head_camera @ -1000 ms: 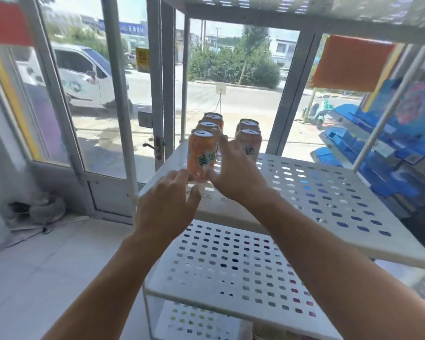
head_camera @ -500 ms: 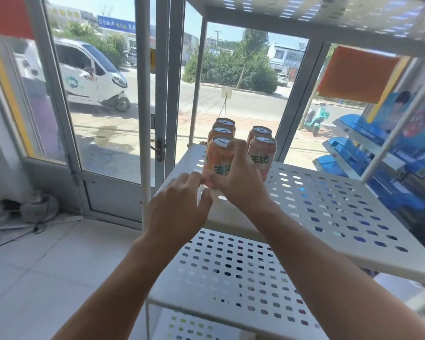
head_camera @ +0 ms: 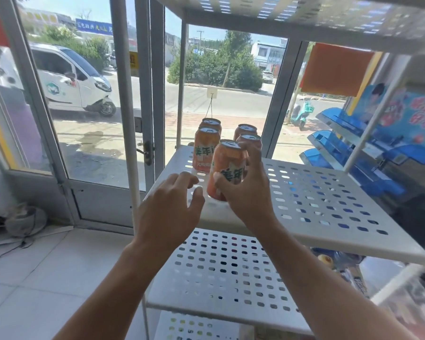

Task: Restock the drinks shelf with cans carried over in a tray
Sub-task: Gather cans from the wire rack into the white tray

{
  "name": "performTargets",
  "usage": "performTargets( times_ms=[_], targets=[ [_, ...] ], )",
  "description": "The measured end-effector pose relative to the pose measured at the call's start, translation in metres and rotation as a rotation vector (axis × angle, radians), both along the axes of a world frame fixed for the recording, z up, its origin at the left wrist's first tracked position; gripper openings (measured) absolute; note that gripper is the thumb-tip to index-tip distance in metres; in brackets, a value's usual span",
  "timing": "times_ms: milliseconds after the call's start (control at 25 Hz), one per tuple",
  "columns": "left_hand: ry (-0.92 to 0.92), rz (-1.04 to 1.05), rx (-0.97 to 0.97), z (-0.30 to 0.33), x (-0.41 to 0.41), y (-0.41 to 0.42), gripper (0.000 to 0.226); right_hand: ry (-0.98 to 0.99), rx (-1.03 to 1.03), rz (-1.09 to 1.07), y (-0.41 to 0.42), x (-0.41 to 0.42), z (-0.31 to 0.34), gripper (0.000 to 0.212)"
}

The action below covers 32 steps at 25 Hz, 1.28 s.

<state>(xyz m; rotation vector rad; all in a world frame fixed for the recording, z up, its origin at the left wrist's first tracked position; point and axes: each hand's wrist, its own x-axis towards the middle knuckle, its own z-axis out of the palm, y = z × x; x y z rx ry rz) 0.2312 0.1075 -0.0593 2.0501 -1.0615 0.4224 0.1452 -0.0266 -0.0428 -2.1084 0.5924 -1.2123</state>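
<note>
Head view looks down on a white perforated metal shelf (head_camera: 317, 200) that carries five orange drink cans with green characters. Four shelved cans (head_camera: 205, 149) stand in two short rows at the far left corner, close together. The right hand (head_camera: 249, 192) grips the fifth one, the front can (head_camera: 227, 169), its fingers and thumb curled round the body; this can leans a little, and I cannot tell if its base touches the shelf. The left hand (head_camera: 172, 212) hovers just beside it, fingers loosely spread, holding nothing. The right hand partly hides the two cans on the right. A lower perforated shelf (head_camera: 219, 273) is cut off by the forearms. Most of the upper shelf surface to the right is free.
</note>
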Motion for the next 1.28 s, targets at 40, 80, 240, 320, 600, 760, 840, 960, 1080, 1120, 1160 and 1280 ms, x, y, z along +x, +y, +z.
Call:
performTargets(
  times_ms=[40, 80, 240, 320, 600, 760, 840, 960, 1080, 1120, 1160, 1280],
  targets=[
    [0.002, -0.014, -0.011, 0.002, -0.005, -0.003, 0.022, 0.014, 0.000, -0.007, 0.000, -0.012, 0.002, 0.068],
    [0.003, -0.037, -0.021, 0.005, -0.012, -0.008, 0.021, 0.034, 0.003, -0.027, 0.000, -0.026, 0.004, 0.069],
    [-0.005, -0.153, -0.033, 0.012, -0.049, -0.034, 0.019, 0.056, 0.064, -0.107, -0.004, -0.093, 0.008, 0.067],
    [0.000, -0.237, -0.039, 0.013, -0.073, -0.048, 0.019, 0.060, 0.102, -0.162, -0.006, -0.131, 0.006, 0.066],
    [0.010, -0.553, 0.030, 0.004, -0.189, -0.105, 0.019, 0.063, 0.215, -0.396, -0.008, -0.277, -0.017, 0.064],
    [-0.036, -0.702, 0.086, -0.012, -0.254, -0.126, 0.019, 0.090, 0.304, -0.513, 0.003, -0.351, -0.039, 0.067],
    [-0.033, -0.778, 0.130, -0.025, -0.287, -0.133, 0.020, 0.100, 0.350, -0.593, 0.010, -0.387, -0.054, 0.068],
    [-0.022, -0.893, 0.209, -0.044, -0.334, -0.140, 0.022, 0.127, 0.437, -0.709, 0.026, -0.435, -0.079, 0.064],
    [-0.015, -0.982, 0.262, -0.062, -0.372, -0.139, 0.021, 0.137, 0.554, -0.795, 0.042, -0.474, -0.107, 0.060],
    [-0.018, -1.003, 0.281, -0.068, -0.385, -0.138, 0.020, 0.129, 0.604, -0.809, 0.048, -0.485, -0.118, 0.058],
    [-0.025, -1.022, 0.306, -0.074, -0.396, -0.137, 0.020, 0.116, 0.655, -0.814, 0.053, -0.494, -0.128, 0.057],
    [-0.044, -1.063, 0.401, -0.090, -0.424, -0.134, 0.024, 0.110, 0.778, -0.847, 0.070, -0.516, -0.162, 0.052]
  ],
)
